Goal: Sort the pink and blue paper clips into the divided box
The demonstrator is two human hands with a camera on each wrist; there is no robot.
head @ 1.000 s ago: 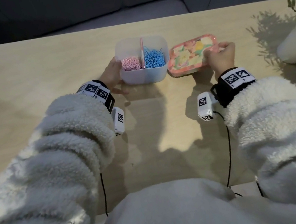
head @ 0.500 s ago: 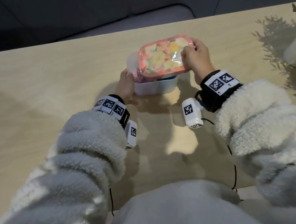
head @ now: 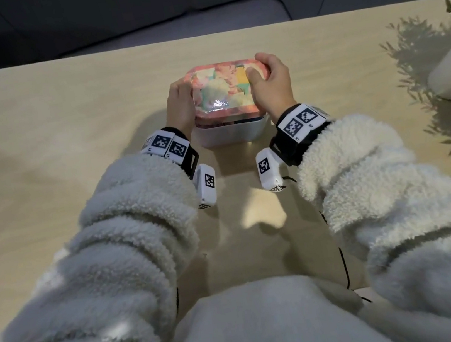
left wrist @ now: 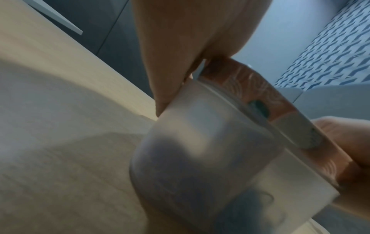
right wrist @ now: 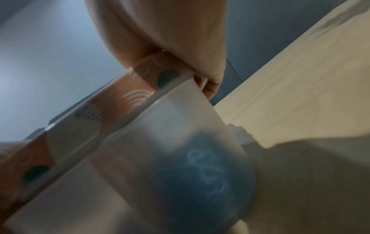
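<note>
On the box [head: 229,136], both hands [head: 231,91] clasp lid [head: 221,89]

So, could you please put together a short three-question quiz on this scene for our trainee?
1. True or false: the floral lid sits on top of the translucent divided box.
2. Which hand has its thumb lying on the lid's top face?
A. left hand
B. right hand
C. neither
3. Fill in: through the box wall, the right wrist view shows a blurred heap of ____ paper clips.

Key:
1. True. Whether it is fully snapped shut cannot be told.
2. B
3. blue
</note>
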